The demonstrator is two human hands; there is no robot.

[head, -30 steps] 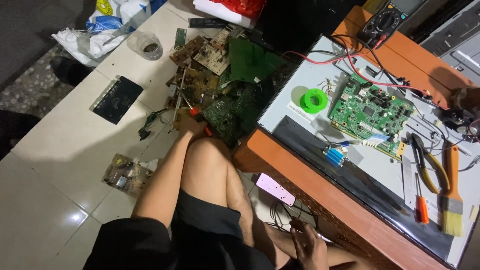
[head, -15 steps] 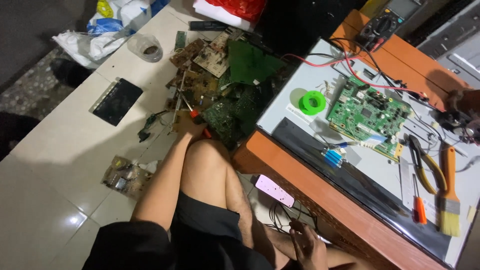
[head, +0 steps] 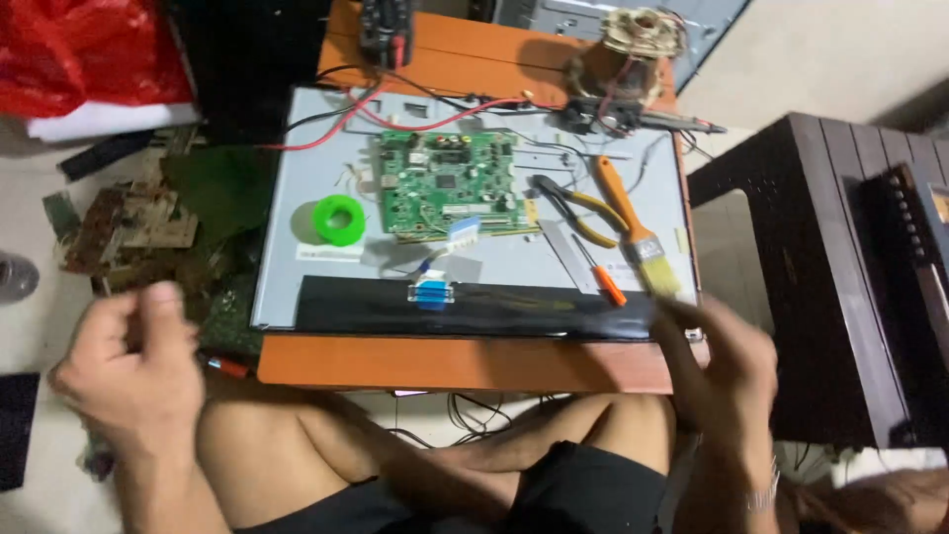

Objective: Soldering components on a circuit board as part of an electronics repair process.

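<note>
Hands have swung into view since a second ago, left hand (head: 129, 371) loosely curled and empty, right hand (head: 717, 361) blurred, grip unclear, near the paintbrush (head: 633, 232) beside the green circuit board (head: 450, 183) on the table (head: 465, 361).

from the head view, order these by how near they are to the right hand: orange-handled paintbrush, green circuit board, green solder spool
1. Orange-handled paintbrush: its bristle end lies just above the right hand, at the panel's right edge.
2. Green circuit board: mid-panel, up and to the left.
3. Green solder spool: farthest, on the panel's left side.
</note>
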